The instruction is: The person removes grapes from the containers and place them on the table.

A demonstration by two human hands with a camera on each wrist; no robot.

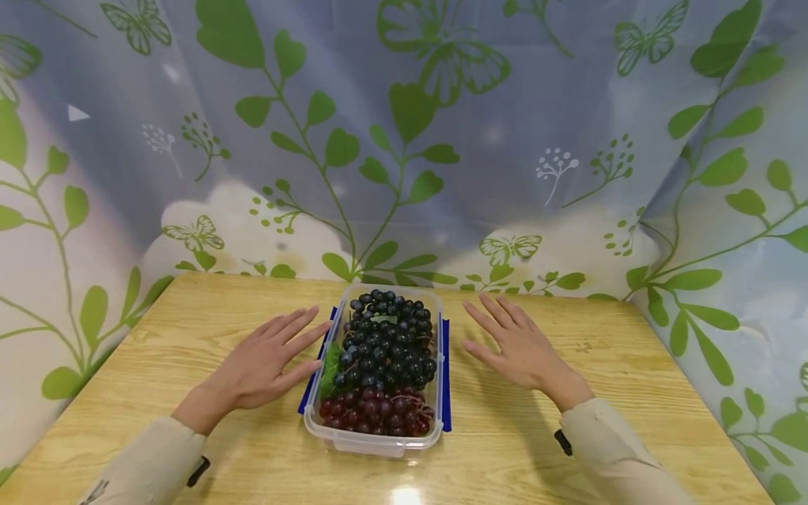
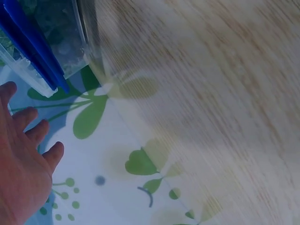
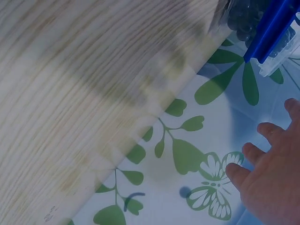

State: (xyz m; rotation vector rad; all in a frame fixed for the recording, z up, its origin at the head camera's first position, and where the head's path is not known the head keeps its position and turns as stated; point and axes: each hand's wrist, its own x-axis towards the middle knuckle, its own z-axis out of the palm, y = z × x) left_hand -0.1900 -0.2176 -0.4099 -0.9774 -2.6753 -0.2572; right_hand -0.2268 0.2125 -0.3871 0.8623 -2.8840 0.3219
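A clear plastic food box (image 1: 372, 443) stands on the table with dark blue-black grapes (image 1: 385, 344) over its far and middle part and red grapes (image 1: 379, 412) at its near end. A green leaf (image 1: 330, 369) lies along the inside of its left wall. Blue flaps (image 1: 447, 375) stick out along both long sides. My left hand (image 1: 259, 368) is spread palm down, fingertips close to the left flap. On the other side, my right hand (image 1: 520, 345) is spread too, with a gap between it and the box. Neither hand holds anything.
The wooden table (image 1: 505, 456) reaches back to a curtain (image 1: 480, 140) printed with green leaves and butterflies, which also runs down both sides. The box's far end is close to the table's back edge.
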